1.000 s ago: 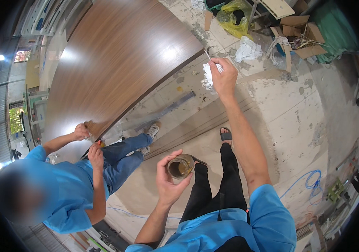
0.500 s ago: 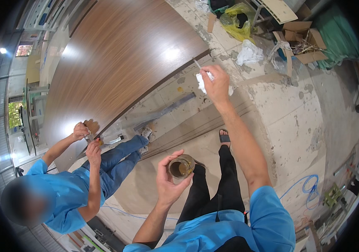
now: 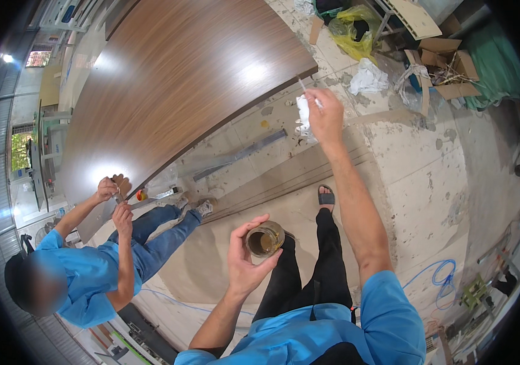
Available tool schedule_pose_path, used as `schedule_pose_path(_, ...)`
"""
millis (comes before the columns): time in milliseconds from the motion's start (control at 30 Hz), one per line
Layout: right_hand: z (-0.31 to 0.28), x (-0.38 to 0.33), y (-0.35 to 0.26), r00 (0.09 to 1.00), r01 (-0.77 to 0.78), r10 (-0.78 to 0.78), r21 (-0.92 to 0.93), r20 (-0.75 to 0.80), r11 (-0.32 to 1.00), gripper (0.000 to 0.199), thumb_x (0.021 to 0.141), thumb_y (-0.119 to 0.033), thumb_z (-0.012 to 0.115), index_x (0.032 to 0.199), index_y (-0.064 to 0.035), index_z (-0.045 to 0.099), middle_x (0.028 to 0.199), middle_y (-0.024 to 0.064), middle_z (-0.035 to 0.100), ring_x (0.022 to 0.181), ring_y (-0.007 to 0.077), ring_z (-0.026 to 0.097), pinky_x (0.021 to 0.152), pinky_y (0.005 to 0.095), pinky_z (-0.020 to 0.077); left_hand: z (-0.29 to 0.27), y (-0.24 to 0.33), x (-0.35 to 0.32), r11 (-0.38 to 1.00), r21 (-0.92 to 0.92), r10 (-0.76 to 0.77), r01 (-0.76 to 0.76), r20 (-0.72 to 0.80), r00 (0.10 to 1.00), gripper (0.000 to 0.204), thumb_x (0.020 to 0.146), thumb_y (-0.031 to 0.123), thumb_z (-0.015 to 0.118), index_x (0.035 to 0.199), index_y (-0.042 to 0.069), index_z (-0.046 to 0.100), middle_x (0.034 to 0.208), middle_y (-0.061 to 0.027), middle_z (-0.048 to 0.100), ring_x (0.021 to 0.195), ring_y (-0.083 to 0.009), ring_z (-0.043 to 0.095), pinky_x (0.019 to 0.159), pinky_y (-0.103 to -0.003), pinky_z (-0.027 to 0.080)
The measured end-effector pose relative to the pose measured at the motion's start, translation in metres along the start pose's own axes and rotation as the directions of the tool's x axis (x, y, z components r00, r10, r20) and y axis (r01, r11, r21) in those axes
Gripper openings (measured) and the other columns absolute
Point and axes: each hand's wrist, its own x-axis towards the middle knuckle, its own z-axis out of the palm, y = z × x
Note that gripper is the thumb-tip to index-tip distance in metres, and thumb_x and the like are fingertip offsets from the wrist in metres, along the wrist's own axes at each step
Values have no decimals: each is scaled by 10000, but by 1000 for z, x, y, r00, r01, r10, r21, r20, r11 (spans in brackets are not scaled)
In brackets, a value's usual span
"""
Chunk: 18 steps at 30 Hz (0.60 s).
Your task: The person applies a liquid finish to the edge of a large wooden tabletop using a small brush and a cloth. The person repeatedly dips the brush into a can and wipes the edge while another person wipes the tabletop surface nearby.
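My left hand (image 3: 246, 258) is closed around an open glass jar (image 3: 265, 239) with brownish liquid in it, held in front of my legs. Out to the right, my right hand (image 3: 325, 118) pinches a thin pale stick-like tool (image 3: 302, 84); whether its tip has bristles is too small to tell. A crumpled white cloth (image 3: 303, 114) is tucked in the same hand. The tool's tip is at the edge of a large wood-grain panel (image 3: 199, 73), close to its right corner; contact cannot be made out.
At the left a co-worker (image 3: 90, 274) in a blue shirt works at the panel's near-left edge with both hands. A metal bar (image 3: 240, 156) lies beneath the panel's edge. Far right are a yellow bag (image 3: 352, 30), white rags (image 3: 368, 78) and a cardboard box (image 3: 448, 67). A blue hose (image 3: 445, 277) coils at right.
My right hand, with the tool and cloth, appears slightly farther right, along with the panel in the view. The co-worker has shifted a little to the left. My left hand still grips the jar.
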Motion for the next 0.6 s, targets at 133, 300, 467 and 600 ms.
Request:
schedule_pose_path(133, 4, -2, 1, 997, 36, -35, 14, -65, 999, 162, 980, -114, 700, 1056, 8, 776, 936, 169, 723, 852, 339, 707, 748, 408, 537, -1, -2, 0, 1000, -7, 9, -9, -4, 1000, 773, 776, -98, 849, 1418, 27, 438, 1519, -222, 527, 1415, -282, 533, 1191, -415, 439)
schedule_pose_path(300, 4, -2, -4, 1000, 19, -19, 41, -11, 999, 141, 953, -100, 721, 1030, 2, 780, 909, 160, 724, 836, 333, 710, 762, 407, 540, -2, -3, 0, 1000, -22, -2, 2, -5, 1000, 774, 774, -100, 846, 1418, 32, 438, 1517, -223, 531, 1410, -278, 537, 1189, -414, 440)
schedule_pose_path(467, 0, 1, -9, 992, 35, -38, -28, -119, 999, 130, 935, -102, 740, 1016, -9, 782, 907, 151, 725, 834, 333, 710, 749, 409, 533, -2, -3, -1, 1000, -30, -1, 0, -13, 1000, 770, 775, -100, 845, 1415, 33, 439, 1516, -223, 531, 1408, -275, 538, 1189, -413, 441)
schedule_pose_path(600, 1, 0, -7, 997, 39, -41, -24, -71, 999, 131, 932, -116, 752, 1012, -18, 788, 920, 146, 729, 836, 330, 713, 745, 409, 532, -4, -4, -2, 1000, -27, -1, 0, -16, 1000, 770, 774, -95, 848, 1415, 34, 441, 1517, -224, 531, 1408, -272, 539, 1187, -412, 442)
